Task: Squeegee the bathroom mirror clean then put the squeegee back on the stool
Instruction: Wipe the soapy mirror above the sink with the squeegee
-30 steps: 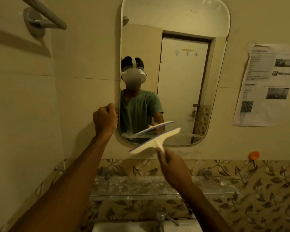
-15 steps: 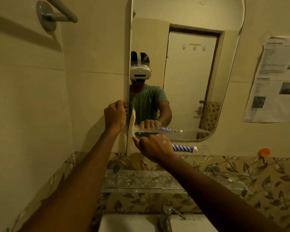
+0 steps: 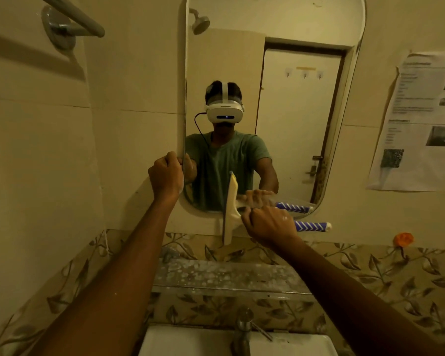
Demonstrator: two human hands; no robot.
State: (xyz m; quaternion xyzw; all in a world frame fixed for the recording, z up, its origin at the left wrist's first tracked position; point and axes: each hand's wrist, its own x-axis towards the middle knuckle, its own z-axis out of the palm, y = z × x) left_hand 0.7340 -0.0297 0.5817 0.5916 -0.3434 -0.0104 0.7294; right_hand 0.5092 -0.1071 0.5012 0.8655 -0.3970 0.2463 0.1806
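A tall mirror (image 3: 293, 104) with rounded corners hangs on the cream tiled wall. My left hand (image 3: 166, 176) grips its lower left edge. My right hand (image 3: 269, 224) holds the squeegee (image 3: 230, 209) by its handle, whose blue-and-white striped end (image 3: 312, 226) sticks out to the right. The cream blade stands upright, its upper half lying against the bottom of the mirror, its lower half over the wall below. The stool is out of view.
A glass shelf (image 3: 229, 278) runs under the mirror, above a white sink (image 3: 190, 341) with a metal tap (image 3: 243, 327). A grey towel bar (image 3: 72, 19) is at the upper left. Paper sheets (image 3: 421, 124) hang on the right wall, an orange hook (image 3: 403, 238) below them.
The squeegee turned from a slanted, lifted pose to blade-upright at the mirror's lower left edge, then slid right along the mirror's bottom. My left hand stayed on the mirror edge.
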